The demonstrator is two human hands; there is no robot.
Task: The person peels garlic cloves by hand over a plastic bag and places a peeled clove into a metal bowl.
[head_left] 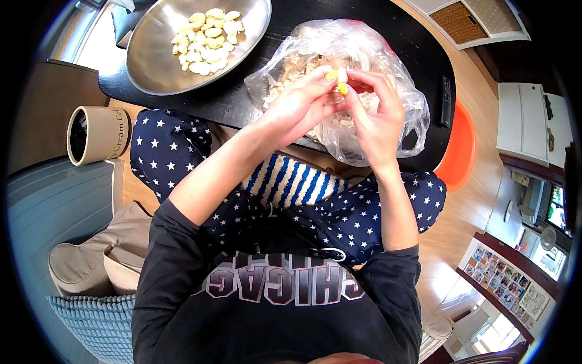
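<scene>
My left hand [300, 108] and my right hand [377, 109] meet fingertip to fingertip, both closed in a pinch. Between them is a small pale garlic clove [342, 76], mostly covered by the fingers. Yellow shows on both thumbnails. Below the hands lies an open clear plastic bag [364, 42] holding many papery, beige garlic pieces and skins [291, 70]. To the left, a wide steel bowl [148, 57] contains several smooth, pale-yellow peeled garlic cloves [212, 42].
The bag and bowl rest on a black table [273, 42]. A dark remote [445, 100] lies near its right edge, beside an orange seat [461, 148]. A beige bin [100, 134] stands at left. A blue-striped cloth [297, 182] lies between my legs.
</scene>
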